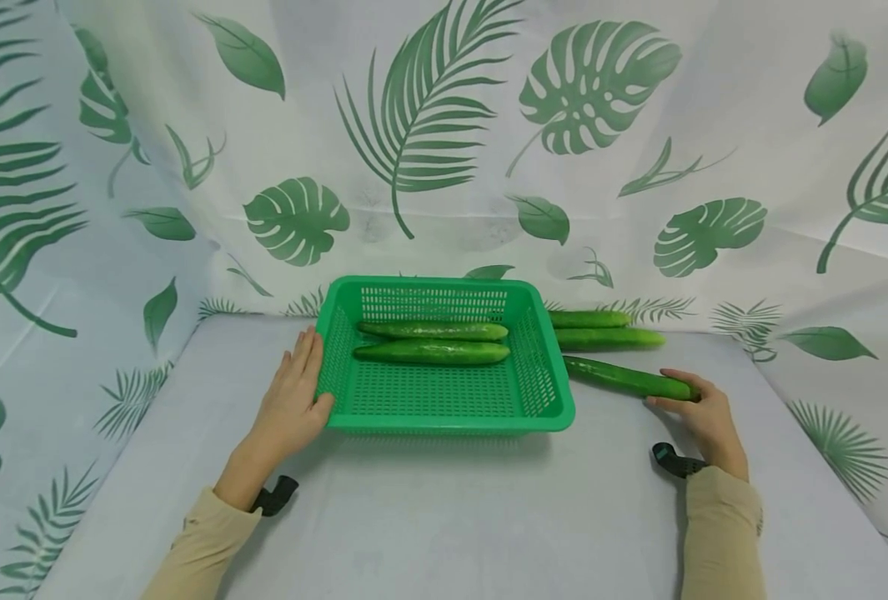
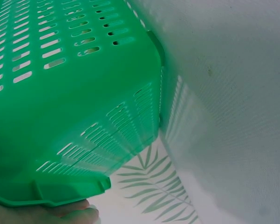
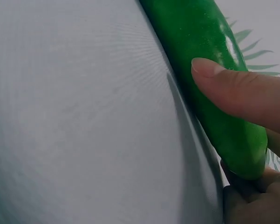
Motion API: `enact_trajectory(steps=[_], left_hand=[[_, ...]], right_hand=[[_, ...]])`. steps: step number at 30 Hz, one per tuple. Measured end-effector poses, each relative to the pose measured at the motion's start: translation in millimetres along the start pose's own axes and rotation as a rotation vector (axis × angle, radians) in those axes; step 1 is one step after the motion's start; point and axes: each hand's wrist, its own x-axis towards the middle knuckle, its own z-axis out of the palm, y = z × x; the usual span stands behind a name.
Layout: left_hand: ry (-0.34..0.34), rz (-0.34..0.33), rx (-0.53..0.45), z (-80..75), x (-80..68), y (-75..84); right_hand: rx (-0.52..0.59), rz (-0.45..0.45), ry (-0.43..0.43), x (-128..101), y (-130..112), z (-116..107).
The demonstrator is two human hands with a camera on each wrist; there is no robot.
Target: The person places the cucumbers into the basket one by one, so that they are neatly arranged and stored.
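A green slotted plastic basket (image 1: pixel 451 425) sits on the table with two cucumbers (image 1: pixel 432 342) lying side by side in its far half. My left hand (image 1: pixel 310 371) rests flat against the basket's left rim, fingers straight, thumb at the near-left corner. In the left wrist view the basket (image 2: pixel 74 102) fills the frame, with a bit of that hand (image 2: pixel 60 212) under its rim. My right hand (image 1: pixel 676 398) grips the near end of a third cucumber (image 1: pixel 624 379) lying on the table to the right of the basket. Close up, the thumb (image 3: pixel 233 88) presses on this cucumber (image 3: pixel 200 51) and fingers curl beneath it.
Two more cucumbers (image 1: pixel 589 318) (image 1: pixel 609 337) lie on the table behind the held one, beside the basket's far-right corner. A leaf-print curtain (image 1: pixel 444 125) closes off the back and both sides. The pale tabletop (image 1: pixel 444 517) stretches in front of the basket.
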Motion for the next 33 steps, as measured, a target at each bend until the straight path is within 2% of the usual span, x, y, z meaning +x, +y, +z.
enact_trajectory(steps=[7, 14, 23, 28, 33], left_hand=[[0.008, 0.003, -0.007, 0.8, -0.1, -1.0], [0.033, 0.022, -0.011, 1.8, 0.3, -2.0], [0.029, 0.015, -0.004, 0.3, -1.1, -0.1], [0.023, 0.013, 0.001, 0.2, -0.6, 0.4], [0.027, 0.016, -0.004, 0.3, -1.1, 0.2]], right_hand=[[-0.017, -0.008, 0.013, -1, -1, 2], [-0.089, -0.010, 0.092, -5, -2, -3], [-0.070, 0.013, 0.146, -13, -4, -14], [-0.014, -0.001, 0.193, -21, -10, -22], [0.154, -0.032, 0.192, -30, -27, -33]])
